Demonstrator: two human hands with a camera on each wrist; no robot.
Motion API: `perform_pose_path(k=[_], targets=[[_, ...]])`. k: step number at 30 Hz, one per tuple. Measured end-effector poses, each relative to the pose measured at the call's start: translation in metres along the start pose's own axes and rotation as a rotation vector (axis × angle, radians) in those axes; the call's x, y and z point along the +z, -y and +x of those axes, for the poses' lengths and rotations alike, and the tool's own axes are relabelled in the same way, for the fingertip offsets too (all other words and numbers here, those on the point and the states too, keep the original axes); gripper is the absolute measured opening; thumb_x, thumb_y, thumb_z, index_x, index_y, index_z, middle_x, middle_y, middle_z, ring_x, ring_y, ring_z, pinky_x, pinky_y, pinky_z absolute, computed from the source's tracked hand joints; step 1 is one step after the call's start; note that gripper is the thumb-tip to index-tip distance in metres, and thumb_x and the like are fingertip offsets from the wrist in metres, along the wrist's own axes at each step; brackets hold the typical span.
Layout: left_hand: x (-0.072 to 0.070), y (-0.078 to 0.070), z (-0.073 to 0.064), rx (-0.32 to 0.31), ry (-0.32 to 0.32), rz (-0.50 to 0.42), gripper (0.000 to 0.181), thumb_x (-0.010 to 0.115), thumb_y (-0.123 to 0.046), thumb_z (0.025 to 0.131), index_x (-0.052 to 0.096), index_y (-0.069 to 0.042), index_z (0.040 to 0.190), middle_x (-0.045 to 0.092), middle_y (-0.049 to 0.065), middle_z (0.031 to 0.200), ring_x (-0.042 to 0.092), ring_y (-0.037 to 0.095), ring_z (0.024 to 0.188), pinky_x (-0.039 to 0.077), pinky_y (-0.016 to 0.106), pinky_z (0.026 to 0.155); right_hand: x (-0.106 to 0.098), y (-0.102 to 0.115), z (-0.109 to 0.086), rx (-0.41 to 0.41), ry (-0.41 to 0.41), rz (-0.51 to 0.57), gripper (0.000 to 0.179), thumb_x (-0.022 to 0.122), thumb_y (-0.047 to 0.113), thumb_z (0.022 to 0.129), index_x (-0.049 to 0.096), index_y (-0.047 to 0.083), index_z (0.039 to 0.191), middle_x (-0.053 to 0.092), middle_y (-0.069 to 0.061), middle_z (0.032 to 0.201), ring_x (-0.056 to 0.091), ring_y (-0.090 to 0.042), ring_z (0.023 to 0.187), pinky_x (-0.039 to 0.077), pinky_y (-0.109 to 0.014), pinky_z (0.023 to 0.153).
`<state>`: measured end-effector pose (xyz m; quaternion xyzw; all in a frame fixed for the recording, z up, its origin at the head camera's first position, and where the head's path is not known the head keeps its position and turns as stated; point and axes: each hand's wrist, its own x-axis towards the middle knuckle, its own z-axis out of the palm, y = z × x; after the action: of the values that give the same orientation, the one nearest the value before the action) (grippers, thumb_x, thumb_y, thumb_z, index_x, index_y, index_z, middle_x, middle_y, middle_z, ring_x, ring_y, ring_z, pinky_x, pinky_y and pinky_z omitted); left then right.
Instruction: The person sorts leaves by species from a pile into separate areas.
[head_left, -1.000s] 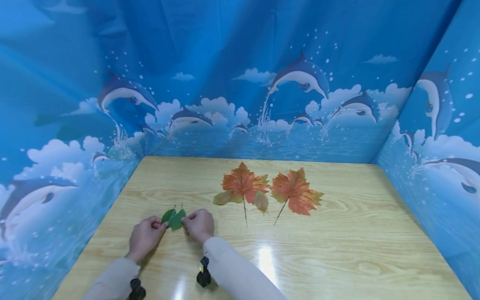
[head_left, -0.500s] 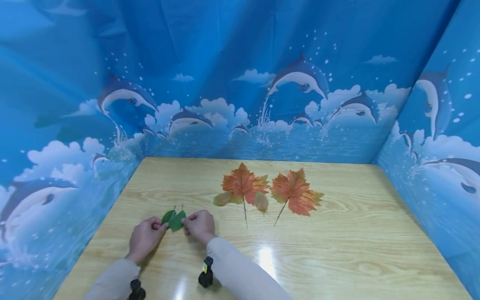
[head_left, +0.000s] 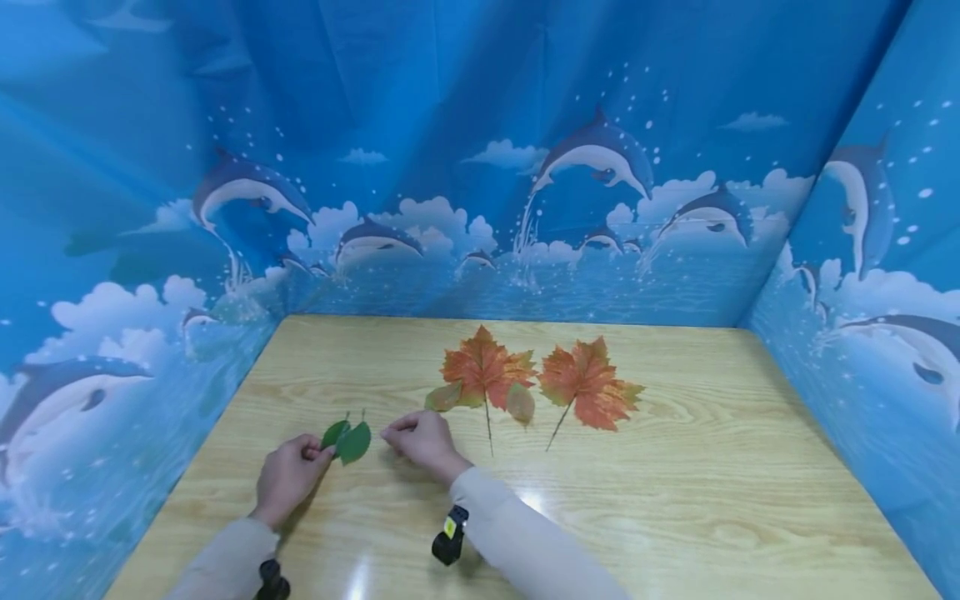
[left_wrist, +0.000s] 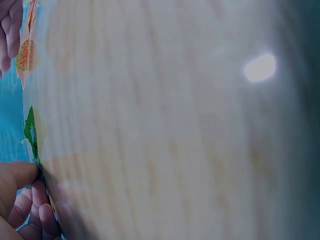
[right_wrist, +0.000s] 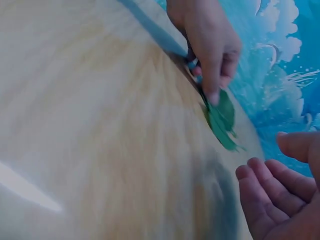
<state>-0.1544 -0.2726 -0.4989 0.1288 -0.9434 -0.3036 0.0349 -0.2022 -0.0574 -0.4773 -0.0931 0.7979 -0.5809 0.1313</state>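
Observation:
Two small green leaves lie side by side at the left of the table: the left leaf [head_left: 334, 432] and the right leaf [head_left: 354, 443], which partly overlaps it. The lower end of the leaf pair is pinched at the left between thumb and index finger of my left hand [head_left: 288, 479]; its other fingers curl below. Just right of the leaves, apart from them, hovers my right hand [head_left: 427, 446]. The right wrist view shows a gap between its thumb and fingers, with nothing held, and the green leaves [right_wrist: 220, 122] beyond.
Two orange-red maple leaves [head_left: 487, 367] [head_left: 588, 383] with dark stems lie toward the back of the wooden table [head_left: 712, 475]. Two small brownish-green leaves [head_left: 444, 397] [head_left: 521, 403] lie by the left maple leaf. Blue dolphin-print sheets [head_left: 450, 100] stand behind and at both sides.
My right hand has let go of the right green leaf and moved right, away from it. The left hand keeps its place and its pinch.

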Motion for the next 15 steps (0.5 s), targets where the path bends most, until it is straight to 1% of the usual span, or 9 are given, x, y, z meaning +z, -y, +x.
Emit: perform_pose_path(k=[5,7,10,13,15], targets=[[0.001,0.001,0.0,-0.003,0.003,-0.001,0.017,0.068,-0.022,0.087,0.064,-0.006,0.083,0.062,0.003,0.075,0.052,0.016,0.063,0.038,0.028,0.055,-0.029,-0.001,0.001,-0.053,-0.019,-0.08,0.023,0.073,0.021,0.086,0.072,0.003,0.1,0.071,-0.002,0.085,0.063,-0.007,0.071,0.05,-0.021,0.063],[0.001,0.0,-0.001,-0.005,0.004,-0.004,0.017,0.068,-0.021,0.087,0.064,-0.006,0.082,0.062,0.003,0.075,0.051,0.016,0.063,0.039,0.028,0.056,-0.045,-0.002,0.001,-0.077,-0.035,-0.101,0.025,0.073,0.02,0.085,0.071,0.002,0.102,0.072,-0.004,0.087,0.065,-0.01,0.076,0.052,-0.023,0.066],[0.002,-0.001,-0.002,-0.008,0.006,-0.007,0.016,0.068,-0.021,0.087,0.064,-0.006,0.082,0.062,0.003,0.075,0.052,0.015,0.063,0.039,0.028,0.056,-0.07,-0.003,0.0,-0.091,-0.067,-0.12,0.029,0.074,0.02,0.085,0.07,0.001,0.107,0.072,-0.006,0.092,0.067,-0.015,0.082,0.053,-0.026,0.07],[0.002,-0.001,-0.001,-0.011,0.002,-0.005,0.016,0.068,-0.021,0.088,0.064,-0.007,0.082,0.063,0.003,0.075,0.052,0.015,0.062,0.039,0.028,0.055,-0.095,-0.008,-0.001,-0.095,-0.116,-0.116,0.03,0.072,0.019,0.086,0.068,0.001,0.11,0.071,-0.008,0.098,0.067,-0.02,0.087,0.054,-0.029,0.072],[0.002,0.0,-0.001,-0.012,0.001,-0.006,0.016,0.068,-0.021,0.088,0.064,-0.006,0.083,0.063,0.004,0.075,0.052,0.016,0.062,0.039,0.028,0.055,-0.109,-0.012,-0.001,-0.089,-0.171,-0.121,0.031,0.072,0.02,0.087,0.068,0.002,0.112,0.07,-0.008,0.1,0.066,-0.021,0.09,0.054,-0.032,0.075]])
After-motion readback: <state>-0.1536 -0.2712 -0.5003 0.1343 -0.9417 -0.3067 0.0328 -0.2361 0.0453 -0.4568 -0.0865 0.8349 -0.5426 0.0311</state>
